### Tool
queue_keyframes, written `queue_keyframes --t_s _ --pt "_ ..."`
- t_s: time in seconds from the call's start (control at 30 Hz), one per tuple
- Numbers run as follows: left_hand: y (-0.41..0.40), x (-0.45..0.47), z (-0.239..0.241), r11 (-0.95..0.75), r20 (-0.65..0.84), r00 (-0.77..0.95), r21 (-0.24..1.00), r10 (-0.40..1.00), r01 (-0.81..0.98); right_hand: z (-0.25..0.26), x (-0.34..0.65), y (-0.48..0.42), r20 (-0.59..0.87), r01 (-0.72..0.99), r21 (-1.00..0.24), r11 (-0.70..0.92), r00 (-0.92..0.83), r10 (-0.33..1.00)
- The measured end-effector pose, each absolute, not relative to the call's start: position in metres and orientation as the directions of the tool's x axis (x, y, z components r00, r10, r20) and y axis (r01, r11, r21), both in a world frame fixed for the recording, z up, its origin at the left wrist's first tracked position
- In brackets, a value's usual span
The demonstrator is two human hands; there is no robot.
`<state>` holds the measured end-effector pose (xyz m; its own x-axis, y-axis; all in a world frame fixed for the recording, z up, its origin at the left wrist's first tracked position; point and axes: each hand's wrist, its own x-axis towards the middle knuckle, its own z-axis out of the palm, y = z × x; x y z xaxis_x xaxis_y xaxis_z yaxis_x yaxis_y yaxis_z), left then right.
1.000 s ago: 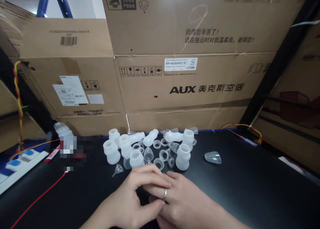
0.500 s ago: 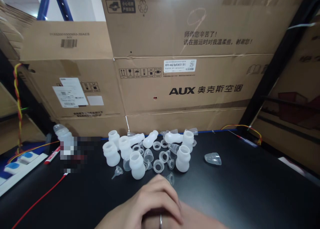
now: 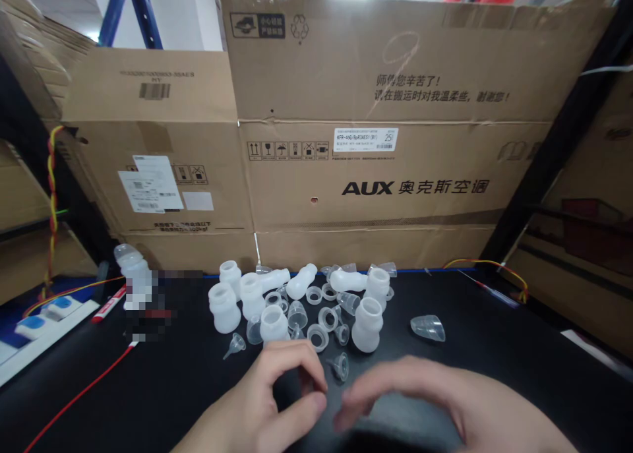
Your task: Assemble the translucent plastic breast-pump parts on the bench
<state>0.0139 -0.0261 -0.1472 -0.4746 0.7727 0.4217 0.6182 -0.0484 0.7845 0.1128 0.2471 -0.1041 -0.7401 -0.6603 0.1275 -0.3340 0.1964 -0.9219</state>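
Note:
My left hand (image 3: 277, 393) hovers at the front of the black table, loosely curled, a small gap between thumb and fingertips and nothing seen in it. Facing it, my right hand (image 3: 415, 393) has its fingers stretched out, slightly blurred, and is empty. Between and just beyond them lies a small clear funnel (image 3: 341, 367). A white plastic bottle (image 3: 273, 325) without a cap stands behind my left hand, its base partly covered. Another open white bottle (image 3: 367, 326) stands beyond my right hand. Clear threaded rings (image 3: 317, 337) and a clear cup-shaped cap (image 3: 297, 315) lie among the bottles.
A clear cap (image 3: 428, 328) lies apart on the right. At the left are a power strip (image 3: 54, 324), a red marker (image 3: 109, 303), a red cable (image 3: 84, 390) and a capped bottle (image 3: 134, 278). A large cardboard box panel (image 3: 415, 222) walls off the back.
My hands, which were laid together at the bottom, have come apart, the right one moving to the right. The view has tilted slightly up. Bottles and small parts lie as before.

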Motion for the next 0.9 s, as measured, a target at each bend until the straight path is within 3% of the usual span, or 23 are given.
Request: queue_keyframes --t_s 0.07,0.13,0.2,0.27,0.4,0.5,0.6,0.7,0.8,0.9 --pt "-0.024 0.008 -0.154 0.07 0.617 -0.366 0.449 0.697 0.891 -0.105 0.108 0.257 0.167 -0.269 -0.946 0.183 -0.885 -0.434" --pt "-0.023 0.004 -0.159 0.148 0.691 -0.202 0.137 0.694 0.979 -0.112 0.099 0.266 0.223 -0.265 -0.941 0.21 -0.953 -0.203" --pt "-0.024 0.001 -0.162 0.195 0.7 -0.095 -0.065 0.708 0.979 -0.12 0.086 0.277 0.312 -0.299 -0.915 0.269 -0.95 0.005" --pt "-0.026 -0.002 -0.161 0.251 0.735 -0.057 -0.157 0.676 0.955 -0.128 0.07 0.289 0.422 -0.346 -0.868 0.355 -0.892 0.163" --pt "-0.038 -0.024 -0.157 0.367 0.886 -0.064 -0.124 0.459 0.922 -0.15 0.045 0.312 0.572 -0.324 -0.761 0.561 -0.744 0.345" --pt "-0.054 -0.052 -0.157 0.489 0.934 -0.046 -0.142 0.353 0.861 -0.172 0.034 0.327 0.658 -0.263 -0.588 0.765 -0.706 0.263" --pt "-0.072 -0.077 -0.157 0.631 0.951 0.0 -0.206 0.31 0.748 -0.19 0.027 0.336 0.663 -0.238 -0.503 0.831 -0.723 0.194" --pt "-0.085 -0.091 -0.163 0.752 0.96 -0.053 -0.179 0.273 0.634 -0.201 0.021 0.342 0.651 -0.192 -0.449 0.872 -0.74 0.172" --pt "-0.091 -0.099 -0.177 0.825 0.981 -0.184 0.059 0.056 0.561 -0.2 0.017 0.353 0.683 -0.142 -0.459 0.877 -0.687 0.246" --pt "-0.091 -0.104 -0.193 0.717 0.887 -0.41 0.426 -0.212 0.552 -0.198 0.019 0.366 0.633 -0.055 -0.623 0.78 -0.622 0.462"
